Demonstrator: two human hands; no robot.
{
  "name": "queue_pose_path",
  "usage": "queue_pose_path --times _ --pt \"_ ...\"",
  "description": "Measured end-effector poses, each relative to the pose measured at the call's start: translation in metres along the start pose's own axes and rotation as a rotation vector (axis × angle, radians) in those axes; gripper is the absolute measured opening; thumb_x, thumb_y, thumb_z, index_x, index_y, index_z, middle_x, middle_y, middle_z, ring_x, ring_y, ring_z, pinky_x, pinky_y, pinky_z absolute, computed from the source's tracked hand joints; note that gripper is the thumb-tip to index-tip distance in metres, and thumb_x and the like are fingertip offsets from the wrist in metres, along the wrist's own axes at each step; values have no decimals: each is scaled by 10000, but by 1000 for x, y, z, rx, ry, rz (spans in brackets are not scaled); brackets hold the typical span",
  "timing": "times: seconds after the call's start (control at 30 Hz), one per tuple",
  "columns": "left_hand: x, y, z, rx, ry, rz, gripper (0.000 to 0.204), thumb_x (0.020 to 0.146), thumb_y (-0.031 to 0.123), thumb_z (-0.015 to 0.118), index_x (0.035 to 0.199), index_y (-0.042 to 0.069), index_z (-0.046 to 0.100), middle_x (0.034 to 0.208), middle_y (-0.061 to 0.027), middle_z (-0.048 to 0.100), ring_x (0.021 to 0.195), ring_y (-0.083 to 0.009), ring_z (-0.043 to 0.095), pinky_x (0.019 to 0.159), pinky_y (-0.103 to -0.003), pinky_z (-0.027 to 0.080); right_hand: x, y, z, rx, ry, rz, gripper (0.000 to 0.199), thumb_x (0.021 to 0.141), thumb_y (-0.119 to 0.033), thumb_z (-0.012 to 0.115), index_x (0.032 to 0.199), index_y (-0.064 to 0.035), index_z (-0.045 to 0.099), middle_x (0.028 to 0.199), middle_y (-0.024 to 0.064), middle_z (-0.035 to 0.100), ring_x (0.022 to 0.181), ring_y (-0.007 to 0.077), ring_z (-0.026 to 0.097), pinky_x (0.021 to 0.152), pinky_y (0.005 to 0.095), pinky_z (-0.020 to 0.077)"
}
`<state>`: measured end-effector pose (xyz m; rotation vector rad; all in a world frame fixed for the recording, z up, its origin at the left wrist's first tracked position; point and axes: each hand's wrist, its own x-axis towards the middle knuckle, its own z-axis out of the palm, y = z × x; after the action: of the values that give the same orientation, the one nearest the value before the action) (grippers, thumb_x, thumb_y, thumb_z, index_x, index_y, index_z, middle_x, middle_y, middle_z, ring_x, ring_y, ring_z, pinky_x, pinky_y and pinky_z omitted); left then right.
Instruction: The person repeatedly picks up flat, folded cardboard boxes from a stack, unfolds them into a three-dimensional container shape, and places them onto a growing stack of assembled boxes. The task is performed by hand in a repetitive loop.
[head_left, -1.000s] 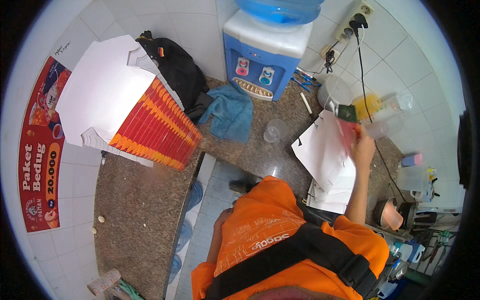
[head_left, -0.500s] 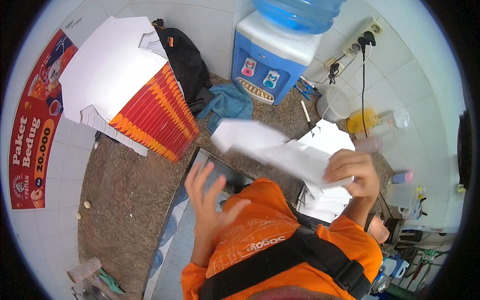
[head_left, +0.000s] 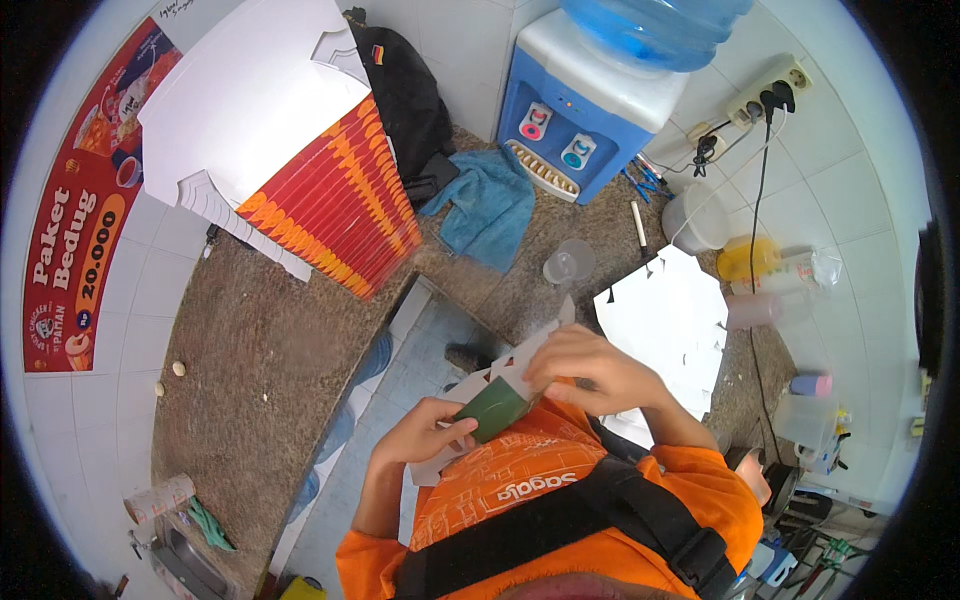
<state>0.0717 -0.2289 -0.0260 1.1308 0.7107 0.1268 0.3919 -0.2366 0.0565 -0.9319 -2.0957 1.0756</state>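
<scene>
The white-and-green card (head_left: 492,408), before the orange shirt (head_left: 460,510), is pinched by the left hand (head_left: 425,432) and gripped by the right hand (head_left: 600,374) (fingertips partly hidden), likely light, stiff but creasable, and best held by its edges.

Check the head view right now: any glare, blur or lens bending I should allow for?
Head view: brightness washes out the white stack on the right and the white face of the red carton stack; head view, rim: the wall poster bends and the corners go black; head view, centre: left hand, right hand and green-and-white carton show little blur.
</scene>
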Motion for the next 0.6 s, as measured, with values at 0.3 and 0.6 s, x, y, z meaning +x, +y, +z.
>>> queue_pose_path --times 0.3,0.6 --pt "38 -24 37 -212 121 3 302 1045 271 644 1113 -8 737 892 21 669 763 -59 540 691 -260 440 -4 51 54 -242 -139 388 273 938 -300 688 1022 -42 720 964 196 717 949 420 666 909 520 491" --pt "41 -49 40 -454 97 -10 355 1042 262 636 1206 -42 719 1020 14 708 920 -94 619 805 -252 488 -5 74 78 -135 -94 285 300 958 -258 628 799 -12 695 793 248 683 818 461 670 781 551 503"
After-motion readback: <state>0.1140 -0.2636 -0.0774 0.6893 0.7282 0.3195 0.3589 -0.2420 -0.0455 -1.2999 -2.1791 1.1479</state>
